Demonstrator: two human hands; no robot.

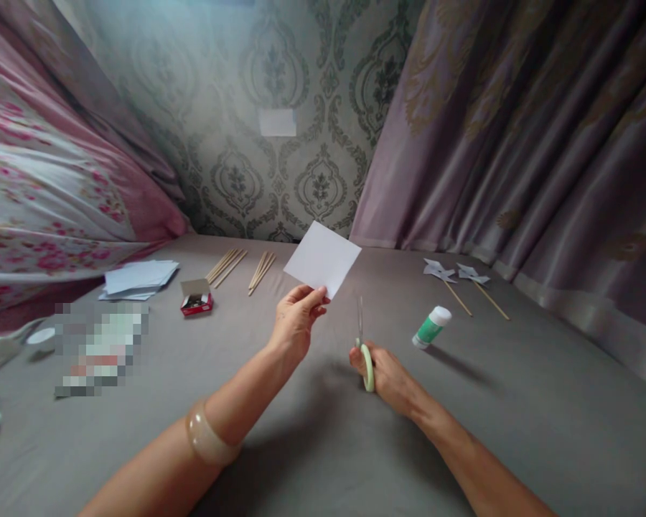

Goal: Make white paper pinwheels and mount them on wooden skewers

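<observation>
My left hand (pixel 297 321) pinches a square sheet of white paper (pixel 323 257) by its lower corner, thumb in front, and holds it up off the surface. My right hand (pixel 385 373) grips scissors (pixel 367 366) with pale green handles. Their thin blades point upward, to the right of the paper and apart from it; the blades look close together. A glue stick (pixel 431 327) with a green label and white cap stands a little tilted to the right of the scissors.
Two paper pinwheels (pixel 439 270) on sticks lie at the back right. Wooden sticks (pixel 260 273) lie in bundles behind my left hand, near a small red box (pixel 197 300). White paper sheets (pixel 140 278) are stacked farther left. A blurred packet (pixel 105 352) and a power strip (pixel 0 353) lie at left.
</observation>
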